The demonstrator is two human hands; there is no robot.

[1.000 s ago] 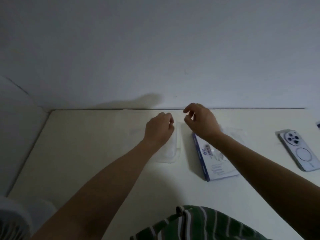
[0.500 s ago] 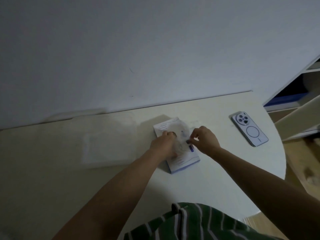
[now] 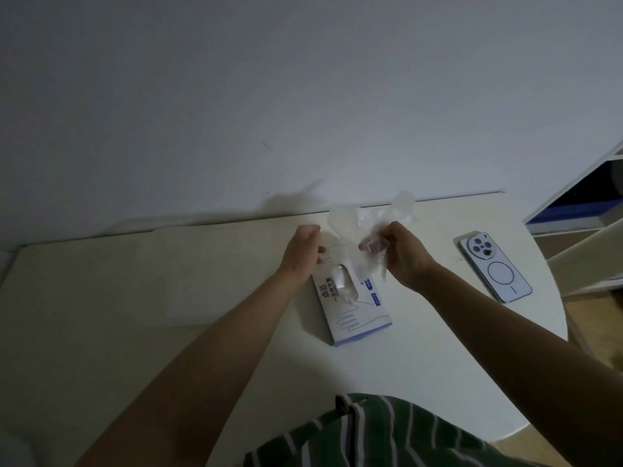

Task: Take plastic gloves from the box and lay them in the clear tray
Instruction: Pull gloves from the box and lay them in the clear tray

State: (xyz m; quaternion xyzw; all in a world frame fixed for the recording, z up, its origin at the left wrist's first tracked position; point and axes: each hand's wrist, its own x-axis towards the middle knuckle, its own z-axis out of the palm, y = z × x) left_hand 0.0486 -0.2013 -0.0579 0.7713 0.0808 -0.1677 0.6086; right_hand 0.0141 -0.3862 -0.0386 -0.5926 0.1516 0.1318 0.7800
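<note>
plastic glove [image 3: 350, 224] above box [image 3: 362, 318], more inside

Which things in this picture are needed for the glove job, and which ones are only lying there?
Belong to the job:
plastic glove, held up between the left hand and the right hand
glove box, lying under the hands
clear tray, faint, left of the box

Just lying about:
phone, face down, right of the box
shelf, beyond the table

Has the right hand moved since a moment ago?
Yes. The right hand has risen off the white and blue cardboard glove box toward the wall, gripping a crumpled clear plastic glove.
</note>
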